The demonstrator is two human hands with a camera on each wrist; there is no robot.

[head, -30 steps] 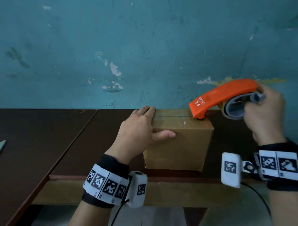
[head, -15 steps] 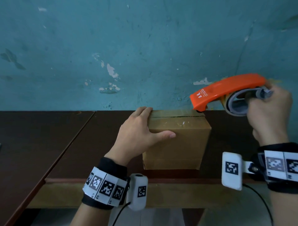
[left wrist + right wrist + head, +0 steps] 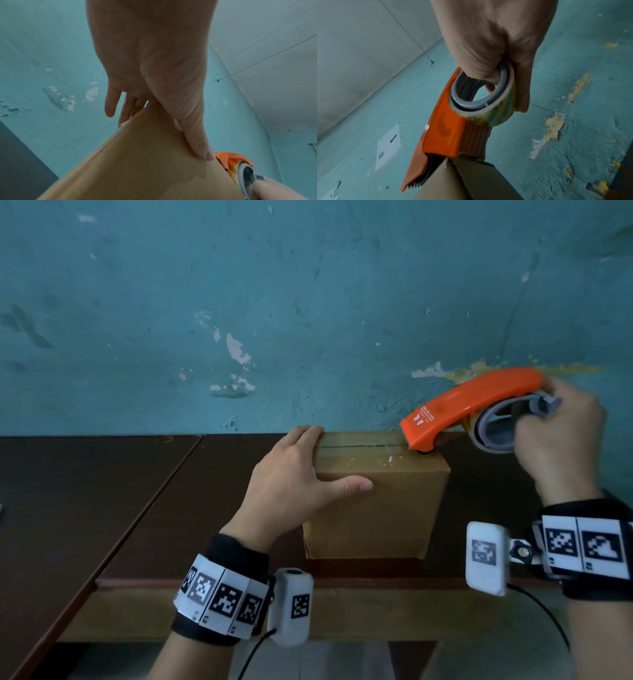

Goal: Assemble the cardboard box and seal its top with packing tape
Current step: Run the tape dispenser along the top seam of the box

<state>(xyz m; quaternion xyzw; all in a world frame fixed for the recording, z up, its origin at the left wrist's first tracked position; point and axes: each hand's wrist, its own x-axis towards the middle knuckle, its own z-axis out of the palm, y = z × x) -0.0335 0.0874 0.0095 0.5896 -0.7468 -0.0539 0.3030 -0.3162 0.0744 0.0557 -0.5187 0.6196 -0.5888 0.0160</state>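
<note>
Light, crushable brown cardboard box [image 3: 373,501] braced beneath flat left-hand fingers [image 3: 305,436]; right-hand fingers [image 3: 490,86] curled through orange tape dispenser [image 3: 469,409].

head view looking down at table edge, wrist views close along each hand, all sharing box [image 3: 373,501]

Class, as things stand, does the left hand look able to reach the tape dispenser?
Probably yes: the left hand rests on the box, and the box top between it and the tape dispenser is bare.
</note>
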